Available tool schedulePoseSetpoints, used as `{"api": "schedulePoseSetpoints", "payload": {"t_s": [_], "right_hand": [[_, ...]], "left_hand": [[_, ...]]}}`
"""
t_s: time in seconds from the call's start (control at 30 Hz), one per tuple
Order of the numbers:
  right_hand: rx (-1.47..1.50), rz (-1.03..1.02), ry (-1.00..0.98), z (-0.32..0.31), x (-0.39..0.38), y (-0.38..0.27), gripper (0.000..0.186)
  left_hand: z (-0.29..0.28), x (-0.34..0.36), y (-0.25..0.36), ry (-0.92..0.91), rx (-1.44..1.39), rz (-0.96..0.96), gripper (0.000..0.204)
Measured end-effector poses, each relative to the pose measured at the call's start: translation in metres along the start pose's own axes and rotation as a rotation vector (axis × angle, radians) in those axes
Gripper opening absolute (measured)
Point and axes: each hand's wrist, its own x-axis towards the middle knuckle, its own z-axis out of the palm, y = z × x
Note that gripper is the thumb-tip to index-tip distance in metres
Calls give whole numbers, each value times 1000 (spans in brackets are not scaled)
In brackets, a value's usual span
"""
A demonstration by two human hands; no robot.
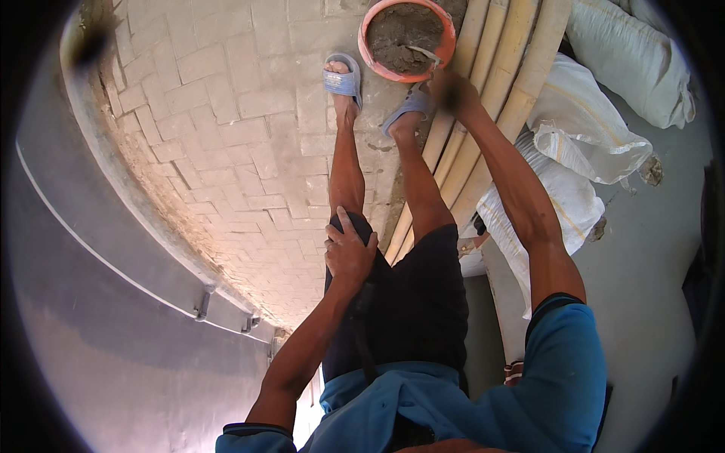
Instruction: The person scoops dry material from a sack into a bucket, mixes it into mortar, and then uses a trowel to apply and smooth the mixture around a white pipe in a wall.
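My right hand (458, 93) reaches out to the near right edge of an orange-red bucket (368, 59), closed round the handle of a trowel (426, 54). A dark smudge covers part of that hand, so its fingers show poorly. The trowel's pale metal end rests in the wet grey mortar (399, 32) that fills much of the bucket. On my left knee lies my left hand (350, 253), fingers spread over the hem of my black shorts (415, 309), holding nothing.
Long bamboo poles (495, 79) run beside the bucket and my right foot. Further right lie stuffed white woven sacks (630, 57). My feet, in blue-grey slides (343, 72), stand on paving blocks (226, 98). A kerb (98, 151) and dark road (75, 249) curve along the left.
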Motion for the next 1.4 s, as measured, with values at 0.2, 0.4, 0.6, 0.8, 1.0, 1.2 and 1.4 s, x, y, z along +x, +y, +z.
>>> {"api": "schedulePoseSetpoints", "payload": {"t_s": [0.2,0.4,0.6,0.8,1.0,1.2,1.4], "right_hand": [[77,156,184,-69,11,-8,29],[-159,-86,252,62,112,17,27],[21,127,164,79,37,-35,37],[57,161,62,-45,-8,-23,34],[-323,-81,183,-34,93,-19,36],[-224,9,250,79,65,-40,40],[-66,89,134,-41,-12,-27,37]], "left_hand": [[-2,4,-5,-1,-11,21,106],[-2,14,-13,-30,19,41,107],[0,3,-7,12,15,39,104],[-7,3,-9,-16,-20,26,104],[-4,12,-14,-65,26,25,105],[-3,14,-18,-36,19,34,107],[-17,0,-8,-22,-21,25,102]]}}
